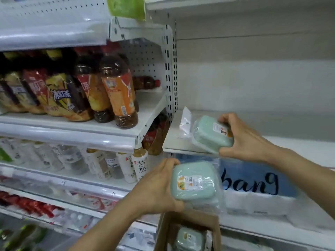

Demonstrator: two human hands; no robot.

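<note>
Two boxes on the go here, one in each hand! My right hand (248, 140) has the upper green box (210, 134) in its clear wrap, right at the front edge of the white shelf (178, 142), not far from the front left corner. My fingers curl over its far end and my thumb is tucked under the near end, a firm clamp. The box lies tilted, its long axis running slantwise from the back left of the shelf toward the front right, with the labelled lid turned up toward my palm. Whether it sits flat on the shelf I cannot tell. My right forearm comes in from the lower right, wrist bent slightly down. Lower down, my left hand (155, 187) grips the lower green box (194, 182) by its left end, fingers over the top rim and thumb along the bottom. It hangs in the air below the shelf's front edge and above the open cardboard carton (213, 225), lid and label facing me, long axis roughly left to right. My left forearm rises from the bottom left. Another green box (189, 239) sits in the carton, and tea bottles (117, 93) line the neighbouring shelf.
</note>
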